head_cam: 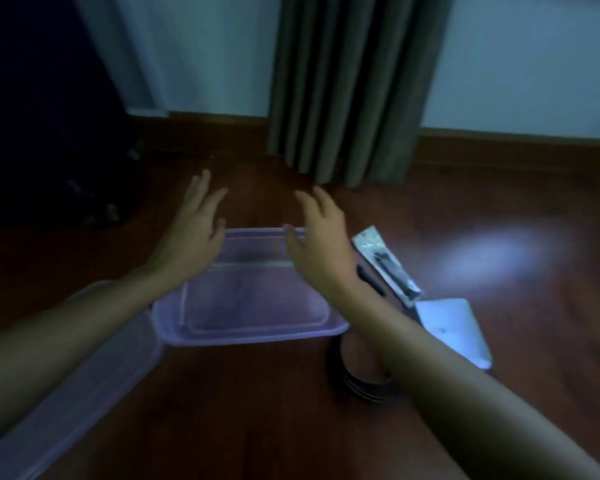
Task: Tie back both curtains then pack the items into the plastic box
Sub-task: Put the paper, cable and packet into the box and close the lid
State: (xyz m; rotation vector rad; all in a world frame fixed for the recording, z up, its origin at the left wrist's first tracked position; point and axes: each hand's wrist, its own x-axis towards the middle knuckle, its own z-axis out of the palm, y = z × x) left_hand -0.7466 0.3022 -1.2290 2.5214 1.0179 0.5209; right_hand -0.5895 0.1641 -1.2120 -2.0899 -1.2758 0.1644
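Observation:
A clear purple-tinted plastic box (250,337) sits open on the wooden floor, with nothing visible inside. Its lid (84,375) lies to the left, partly under my left forearm. My left hand (194,230) hovers above the box's far left corner, fingers spread and holding nothing. Over the far right corner my right hand (321,244) is likewise open. To the right of the box lie a flat silvery packet (385,265), a white folded item (454,327) and a dark coiled band (361,382). A grey-green curtain (354,91) hangs straight down to the floor behind.
A pale wall with a wooden skirting board runs along the back. A dark bulky shape (49,133) fills the left rear corner. A bright light patch (499,258) reflects off the floor on the right.

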